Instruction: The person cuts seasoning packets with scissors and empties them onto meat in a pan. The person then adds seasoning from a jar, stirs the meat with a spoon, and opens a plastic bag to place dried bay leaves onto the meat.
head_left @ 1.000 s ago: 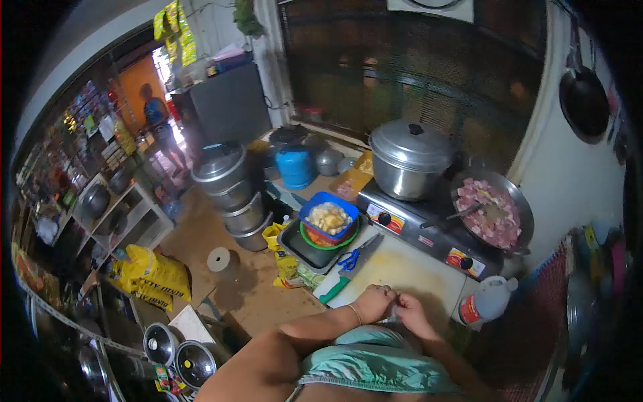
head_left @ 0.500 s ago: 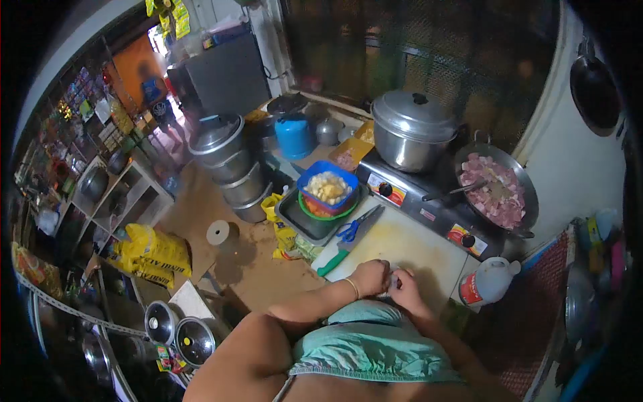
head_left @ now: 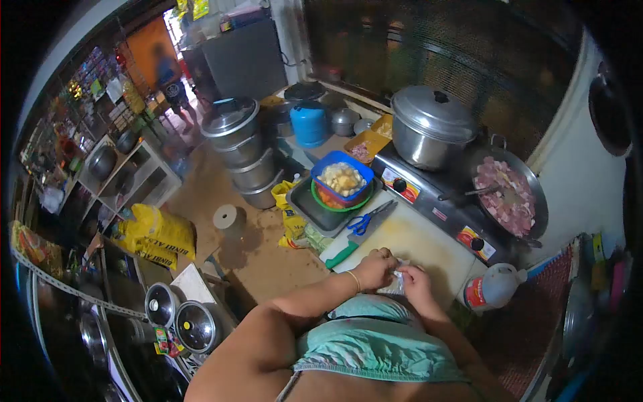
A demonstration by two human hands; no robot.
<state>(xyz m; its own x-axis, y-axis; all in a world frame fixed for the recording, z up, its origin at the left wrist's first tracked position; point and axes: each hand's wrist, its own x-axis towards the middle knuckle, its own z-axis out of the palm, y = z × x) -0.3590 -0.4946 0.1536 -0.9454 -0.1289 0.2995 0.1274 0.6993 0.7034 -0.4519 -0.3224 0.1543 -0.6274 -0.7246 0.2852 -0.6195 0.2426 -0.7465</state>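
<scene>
My left hand (head_left: 376, 268) and my right hand (head_left: 414, 282) meet over the near edge of the white cutting board (head_left: 402, 237), fingers closed on a small clear plastic packet (head_left: 396, 284) between them. The packet's contents are too small to make out. Beyond my left hand lie a green-handled knife (head_left: 343, 254) and blue-handled scissors (head_left: 360, 224). A blue basket of pale cut pieces (head_left: 342, 178) rests on a green one, over a dark tray (head_left: 303, 212). A plastic jug (head_left: 493, 287) stands right of the board.
Behind the board, a gas stove (head_left: 437, 209) bears a lidded pot (head_left: 430, 134) and a wide pan of raw meat (head_left: 507, 196). Stacked pots (head_left: 249, 164) and a blue container (head_left: 309, 125) stand to the left. A person (head_left: 167, 74) is near the far doorway.
The camera view has shifted, so the stove and board sit differently in frame. My hands remain together, and more of the plastic shows between them. The person in the doorway has changed posture.
</scene>
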